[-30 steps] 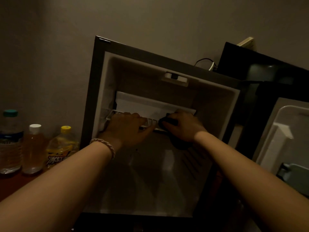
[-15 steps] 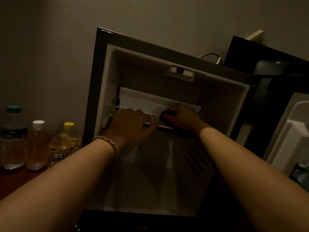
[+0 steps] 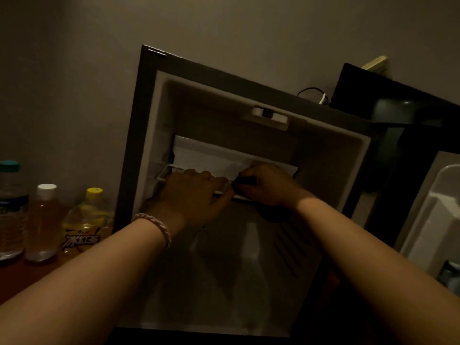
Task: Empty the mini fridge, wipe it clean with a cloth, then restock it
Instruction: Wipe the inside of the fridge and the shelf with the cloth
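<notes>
The mini fridge [image 3: 139, 135] stands open in dim light, its white inside bare of drinks. A white wire shelf [image 3: 165, 171] crosses the middle, in front of a white panel [image 3: 211, 158] at the back. My left hand [image 3: 191, 195] grips the shelf's front edge, fingers curled over it. My right hand [image 3: 268, 185] holds a dark cloth [image 3: 246, 181] against the same edge, just right of the left hand; more of the cloth hangs below it. Three bottles stand left of the fridge: a water bottle [image 3: 10, 210], a white-capped bottle [image 3: 43, 220] and a yellow-capped tea bottle [image 3: 87, 220].
The fridge door [image 3: 433, 220] hangs open at the right, with white door shelves. A dark box [image 3: 388, 100] and a cable [image 3: 311, 93] sit behind the fridge on the right. The bottles rest on a reddish wooden surface [image 3: 15, 277].
My view has shifted, so the fridge sits a little lower and further right in frame. Both hands have stayed on the shelf's front edge, the right one with the cloth.
</notes>
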